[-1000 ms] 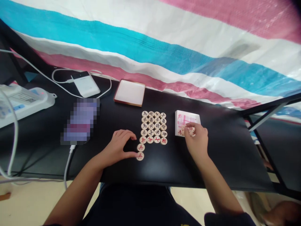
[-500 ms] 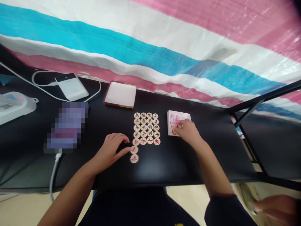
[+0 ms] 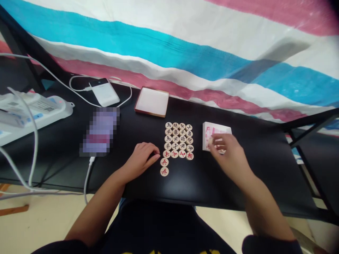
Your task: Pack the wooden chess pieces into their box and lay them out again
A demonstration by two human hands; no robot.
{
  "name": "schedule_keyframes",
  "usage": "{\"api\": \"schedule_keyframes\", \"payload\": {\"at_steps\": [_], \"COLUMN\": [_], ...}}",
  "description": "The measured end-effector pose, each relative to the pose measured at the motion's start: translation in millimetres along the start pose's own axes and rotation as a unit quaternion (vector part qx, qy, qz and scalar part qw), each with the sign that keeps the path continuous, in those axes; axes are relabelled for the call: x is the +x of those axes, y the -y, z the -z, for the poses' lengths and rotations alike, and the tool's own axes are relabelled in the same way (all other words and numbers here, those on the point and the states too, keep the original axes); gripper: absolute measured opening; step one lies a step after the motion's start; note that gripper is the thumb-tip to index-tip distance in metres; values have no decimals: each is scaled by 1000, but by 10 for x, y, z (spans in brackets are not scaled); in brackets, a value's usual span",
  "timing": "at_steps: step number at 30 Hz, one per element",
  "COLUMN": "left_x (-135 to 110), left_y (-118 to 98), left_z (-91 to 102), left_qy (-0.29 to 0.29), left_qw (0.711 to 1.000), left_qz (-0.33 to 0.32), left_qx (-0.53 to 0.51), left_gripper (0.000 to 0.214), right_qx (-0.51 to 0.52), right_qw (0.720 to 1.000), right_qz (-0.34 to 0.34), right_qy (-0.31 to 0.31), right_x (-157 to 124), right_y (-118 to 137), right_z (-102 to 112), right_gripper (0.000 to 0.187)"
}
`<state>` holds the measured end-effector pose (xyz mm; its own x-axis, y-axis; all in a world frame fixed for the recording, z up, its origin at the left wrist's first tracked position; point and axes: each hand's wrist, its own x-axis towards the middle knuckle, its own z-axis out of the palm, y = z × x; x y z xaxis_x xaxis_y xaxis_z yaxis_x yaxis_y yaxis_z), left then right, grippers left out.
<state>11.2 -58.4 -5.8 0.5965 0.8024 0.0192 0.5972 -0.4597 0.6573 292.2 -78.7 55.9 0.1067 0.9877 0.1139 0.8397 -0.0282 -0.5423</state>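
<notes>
Several round wooden chess pieces [image 3: 178, 140] with black and red characters lie in a tidy grid on the black table [image 3: 238, 183]. Two more red-marked pieces [image 3: 164, 167] continue its left column toward me. My left hand [image 3: 141, 159] rests on the table with fingers curled loosely, its fingertips just left of those two pieces and holding nothing. My right hand [image 3: 228, 152] hovers over the near edge of a white and pink box [image 3: 215, 132], fingers pinched on a light piece that is partly hidden.
A shallow box lid [image 3: 152, 101] lies behind the grid. To the left are a phone [image 3: 100, 131] on a cable, a white power bank [image 3: 103, 91] and a white power strip [image 3: 31, 113]. A striped tarp [image 3: 185, 46] hangs behind the table.
My right hand has drawn back from inside the box toward me. My left hand has stayed by the two lower pieces. The camera view has shifted.
</notes>
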Motion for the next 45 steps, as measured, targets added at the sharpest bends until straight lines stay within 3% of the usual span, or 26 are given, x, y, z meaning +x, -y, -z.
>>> {"api": "schedule_keyframes", "payload": {"at_steps": [2,5,8,21,39,45], "left_x": [0,-1,-4,-7,-23,-40], "left_y": [-5,-7,-7,-13,-19,-24], "left_z": [4,4,-2,-19,6,25], "left_qy": [1,-2,-7,-11,0,10], "left_qw": [1000,1000,1000,1000,1000,1000], "left_qz": [2,2,-2,-2,-8,-14], "left_qx": [-1,0,4,8,19,10], "left_gripper": [17,17,18,19,18,21], "right_qx": [71,141,177,116,90,122], "right_qw": [993,960,937,970,979,978], "right_qz": [53,119,127,129,103,52], "right_qy": [77,211,273,170,152,159], "right_x": [-229,-550,-751,-990,-932,-878], "right_y": [199,376,413,422,509,498], "right_z": [-80,-304,-520,-794,-848,-776], "right_gripper": [20,25,24,20,18,10]}}
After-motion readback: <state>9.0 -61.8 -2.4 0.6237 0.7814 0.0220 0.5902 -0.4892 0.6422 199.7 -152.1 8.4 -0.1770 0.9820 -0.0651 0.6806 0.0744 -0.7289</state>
